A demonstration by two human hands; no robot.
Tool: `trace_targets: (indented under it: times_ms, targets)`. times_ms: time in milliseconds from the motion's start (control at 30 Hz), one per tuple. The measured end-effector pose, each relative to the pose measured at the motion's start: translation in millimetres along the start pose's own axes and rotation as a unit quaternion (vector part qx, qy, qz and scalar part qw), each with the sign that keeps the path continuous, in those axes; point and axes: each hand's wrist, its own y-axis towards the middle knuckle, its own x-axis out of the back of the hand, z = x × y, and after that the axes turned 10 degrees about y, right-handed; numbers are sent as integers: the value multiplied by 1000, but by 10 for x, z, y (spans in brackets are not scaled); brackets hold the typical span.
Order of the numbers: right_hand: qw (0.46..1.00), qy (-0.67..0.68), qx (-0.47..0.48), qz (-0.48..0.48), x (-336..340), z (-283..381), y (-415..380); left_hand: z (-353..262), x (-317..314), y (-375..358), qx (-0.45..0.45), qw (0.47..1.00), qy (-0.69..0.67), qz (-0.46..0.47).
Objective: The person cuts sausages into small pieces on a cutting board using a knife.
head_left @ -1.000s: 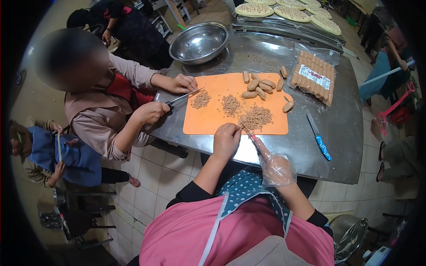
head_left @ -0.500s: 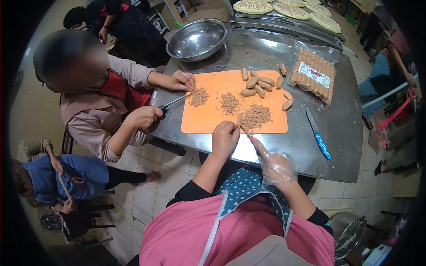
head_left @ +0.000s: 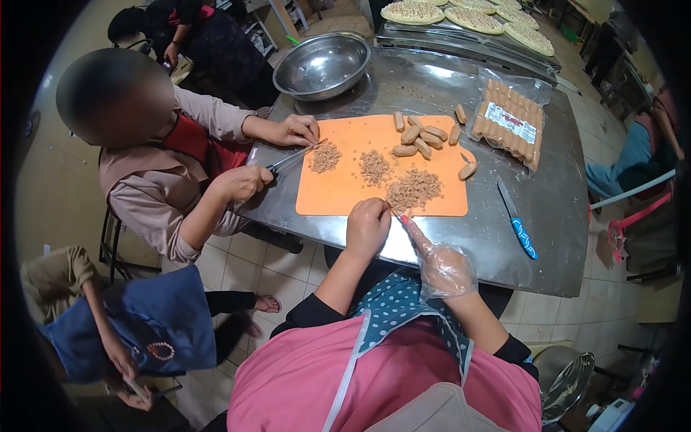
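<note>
Near the front edge of the orange cutting board, my right hand, in a clear plastic glove, grips a knife with a red handle. My left hand is bare, its fingers pinched together beside the knife's blade; what they hold is hidden. Just beyond both hands lies a pile of chopped sausage bits. A smaller pile is left of it. Whole sausage pieces lie at the board's back right.
A co-worker's hands cut at the board's left with a black-handled knife. A steel bowl stands behind. On the right are packed sausages and a blue-handled knife. Another person is at the lower left.
The person in blue at the lower left has moved closer. My hands and the co-worker's hands have barely shifted.
</note>
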Motion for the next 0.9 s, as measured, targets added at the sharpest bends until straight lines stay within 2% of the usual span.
trace_targets:
  times_ms: [233,300,500,600,733,900]
  targets:
    - [1000,-19,17,8,-75,-20,135,14,-6,25,1,1000,-7,-3]
    - [1000,15,4,1,-72,-14,104,19,0,31,19,1000,-7,0]
    - [997,-21,-46,51,36,2,-97,29,-14,3,41,999,-19,-31]
    - [1000,8,-21,19,-24,-104,-96,26,-3,1,51,998,-15,-18]
    - [999,34,-14,3,-52,-85,-21,32,-7,36,30,999,-14,-17]
    - [1000,-16,8,6,-68,-13,108,20,17,65,0,1000,-22,-14]
